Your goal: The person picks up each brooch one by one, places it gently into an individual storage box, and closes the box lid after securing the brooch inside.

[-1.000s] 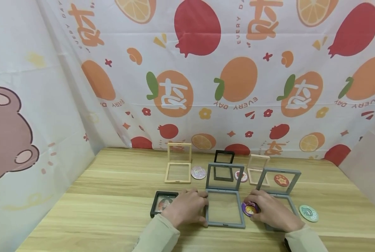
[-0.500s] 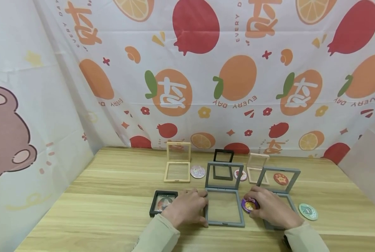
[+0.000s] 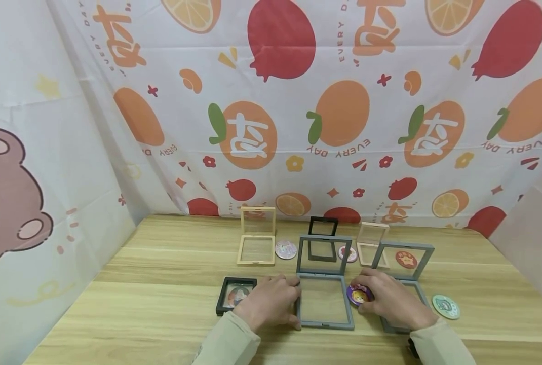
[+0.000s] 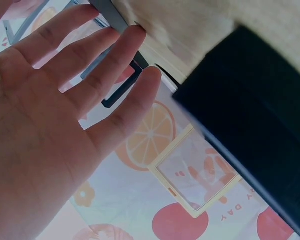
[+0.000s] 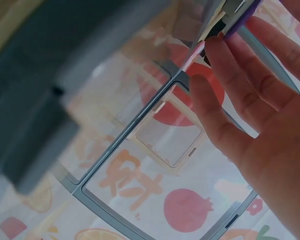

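Observation:
My right hand [image 3: 391,299] pinches a round purple button badge [image 3: 359,294] with a yellow bear on it, beside the right edge of a grey clear-film display frame [image 3: 348,309]. In the right wrist view the badge's purple rim [image 5: 244,19] shows at the fingertips. This middle frame stands unfolded, its lid [image 3: 324,237] upright. Along its left edge rest the fingertips of my left hand [image 3: 273,300], fingers fairly straight in the left wrist view. A second grey frame [image 3: 423,294], also unfolded, lies partly hidden under my right hand.
A black frame [image 3: 221,299] with a badge inside lies left of my left hand. Behind stand unfolded yellow [image 3: 257,263], black [image 3: 323,219] and beige [image 3: 375,224] frames. Loose badges are lilac [image 3: 286,249], white-and-red [image 3: 347,254], red [image 3: 406,259] and green [image 3: 446,306]. A printed curtain [image 3: 184,126] hangs behind.
My right hand has shifted slightly left and away from me with the purple badge, bringing it up to the middle grey frame's edge. My left hand has stayed in place.

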Demonstrator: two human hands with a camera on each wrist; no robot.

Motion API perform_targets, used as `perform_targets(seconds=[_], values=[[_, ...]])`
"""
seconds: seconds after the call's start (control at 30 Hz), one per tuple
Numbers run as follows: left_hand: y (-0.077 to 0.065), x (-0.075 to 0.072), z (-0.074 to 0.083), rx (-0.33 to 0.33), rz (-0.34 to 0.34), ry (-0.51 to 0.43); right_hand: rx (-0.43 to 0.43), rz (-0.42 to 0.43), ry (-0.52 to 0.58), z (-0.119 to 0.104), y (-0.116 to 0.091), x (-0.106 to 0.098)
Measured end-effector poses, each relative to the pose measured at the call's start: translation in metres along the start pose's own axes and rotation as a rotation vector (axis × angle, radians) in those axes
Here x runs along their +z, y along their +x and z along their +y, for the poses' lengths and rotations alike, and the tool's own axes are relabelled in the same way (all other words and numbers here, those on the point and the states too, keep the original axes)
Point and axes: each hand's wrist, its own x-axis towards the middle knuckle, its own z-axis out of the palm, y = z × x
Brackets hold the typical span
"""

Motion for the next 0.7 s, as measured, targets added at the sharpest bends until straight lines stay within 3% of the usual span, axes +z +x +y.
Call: perform_targets(seconds=[0.7], values=[[0.0000, 0.0001, -0.0012, 0.015, 0.014, 0.002, -0.023, 0.007, -0.013, -0.0058, 0.0071, -0.0017]])
